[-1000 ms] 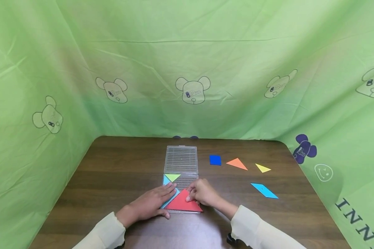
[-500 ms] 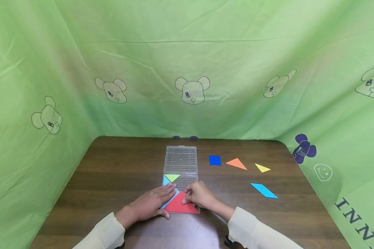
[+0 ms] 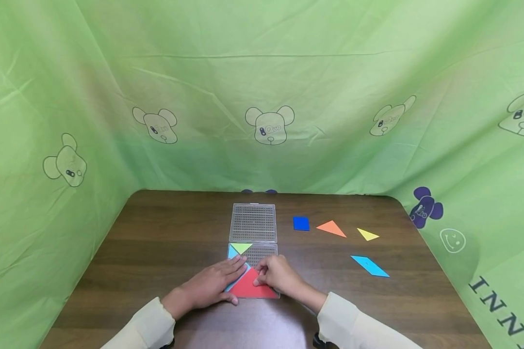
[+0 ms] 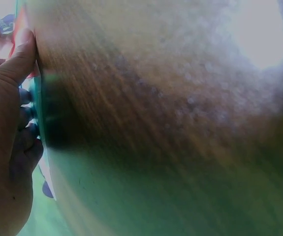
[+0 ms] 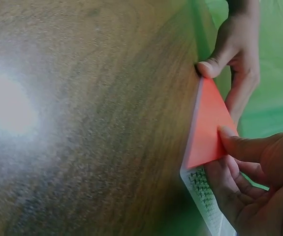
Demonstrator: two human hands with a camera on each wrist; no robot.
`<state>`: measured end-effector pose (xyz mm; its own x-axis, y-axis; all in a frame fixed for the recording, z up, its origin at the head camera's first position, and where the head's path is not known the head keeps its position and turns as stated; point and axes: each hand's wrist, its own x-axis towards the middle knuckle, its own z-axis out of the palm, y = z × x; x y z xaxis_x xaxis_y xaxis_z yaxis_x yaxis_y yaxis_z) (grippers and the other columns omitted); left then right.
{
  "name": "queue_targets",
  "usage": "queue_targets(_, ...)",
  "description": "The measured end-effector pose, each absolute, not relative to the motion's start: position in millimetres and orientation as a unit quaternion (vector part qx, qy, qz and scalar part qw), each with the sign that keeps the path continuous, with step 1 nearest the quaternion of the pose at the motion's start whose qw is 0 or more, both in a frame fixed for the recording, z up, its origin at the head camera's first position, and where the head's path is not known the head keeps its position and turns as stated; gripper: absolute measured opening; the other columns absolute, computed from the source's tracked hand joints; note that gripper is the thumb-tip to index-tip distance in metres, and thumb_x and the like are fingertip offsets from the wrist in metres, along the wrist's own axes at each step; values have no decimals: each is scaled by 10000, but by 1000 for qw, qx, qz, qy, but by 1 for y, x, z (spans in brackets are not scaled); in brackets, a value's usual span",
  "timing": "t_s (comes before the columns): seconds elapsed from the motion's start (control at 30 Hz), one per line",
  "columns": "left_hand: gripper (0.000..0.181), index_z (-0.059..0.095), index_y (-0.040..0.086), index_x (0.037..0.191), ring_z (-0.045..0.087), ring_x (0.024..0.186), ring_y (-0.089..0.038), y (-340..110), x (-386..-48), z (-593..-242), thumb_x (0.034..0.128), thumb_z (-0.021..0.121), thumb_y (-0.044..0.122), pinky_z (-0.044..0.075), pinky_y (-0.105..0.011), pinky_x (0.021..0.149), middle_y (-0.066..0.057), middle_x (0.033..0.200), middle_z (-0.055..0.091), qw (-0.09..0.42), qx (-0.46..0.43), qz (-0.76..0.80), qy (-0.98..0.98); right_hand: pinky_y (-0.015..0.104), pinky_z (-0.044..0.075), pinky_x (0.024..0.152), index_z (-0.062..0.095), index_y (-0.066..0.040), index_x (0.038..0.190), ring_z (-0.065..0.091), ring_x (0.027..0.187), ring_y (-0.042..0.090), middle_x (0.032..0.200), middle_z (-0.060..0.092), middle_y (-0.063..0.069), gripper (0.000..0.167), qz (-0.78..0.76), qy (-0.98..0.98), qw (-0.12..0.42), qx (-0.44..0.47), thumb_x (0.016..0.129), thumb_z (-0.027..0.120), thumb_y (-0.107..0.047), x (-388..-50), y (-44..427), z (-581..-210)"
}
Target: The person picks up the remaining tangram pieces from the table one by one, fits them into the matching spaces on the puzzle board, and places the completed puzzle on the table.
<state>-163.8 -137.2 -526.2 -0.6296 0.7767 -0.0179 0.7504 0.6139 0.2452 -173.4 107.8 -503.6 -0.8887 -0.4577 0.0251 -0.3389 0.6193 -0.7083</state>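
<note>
The left hand (image 3: 209,286) lies with extended fingers over the light blue triangle (image 3: 232,252), its thumb near the front edge of the hinged clear case (image 3: 266,249). With thumb and curled fingers, the right hand (image 3: 280,275) pinches the red triangle (image 3: 252,288), which lies across the front of that case. In the right wrist view, the right thumb is on top of the red triangle (image 5: 207,123) and the fingers are at its edge. A light green triangle (image 3: 242,247) sits at the case's back left. The left wrist view shows the left hand (image 4: 8,108) sideways.
Right of the case lie a dark blue square (image 3: 301,223), an orange triangle (image 3: 333,229), a yellow triangle (image 3: 368,234) and a blue parallelogram (image 3: 370,266). The textured case lid (image 3: 254,223) lies flat behind. Green printed cloth (image 3: 209,165) surrounds the wooden table (image 3: 157,232).
The red triangle has moved slightly left and forward, now lining up with the case's front edge. The right hand has shifted left with it. The left hand has stayed in place.
</note>
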Motion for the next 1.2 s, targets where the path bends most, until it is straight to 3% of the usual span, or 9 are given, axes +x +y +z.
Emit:
queue_targets(0.33, 848, 404, 39, 1564, 336, 1545, -303, -138, -163, -530, 961, 540, 618, 394, -458, 1198, -124, 1673, 331, 49, 431, 104, 895, 170, 470, 573, 754, -13, 887, 536, 620, -12, 684, 666, -20, 191, -387, 898, 66, -199, 746, 882, -22, -165, 107, -507)
queue_targets(0.6, 834, 415, 55, 1564, 360, 1532, -316, -139, -164, -532, 965, 523, 627, 412, -461, 1183, -144, 1663, 347, 23, 444, 91, 891, 170, 515, 640, 759, -20, 984, 594, 717, 23, 850, 691, 39, 242, -378, 904, 30, -199, 772, 876, -34, -152, 106, -513)
queue_targets(0.87, 816, 382, 128, 1591, 286, 1569, -286, -140, -165, -530, 968, 519, 636, 373, -457, 1215, -102, 1697, 278, 57, 429, 93, 897, 204, 545, 713, 765, -2, 1126, 639, 819, 90, 951, 688, 30, 335, -357, 910, -3, -210, 811, 853, -75, -147, 109, -522)
queue_targets(1.2, 802, 399, 101, 1580, 307, 1559, -302, -139, -164, -532, 990, 469, 640, 375, -432, 1216, -131, 1682, 306, 30, 441, 64, 895, 232, 486, 732, 756, 14, 1176, 542, 852, 71, 943, 632, -25, 372, -355, 911, -25, -208, 827, 834, -90, -144, 109, -530)
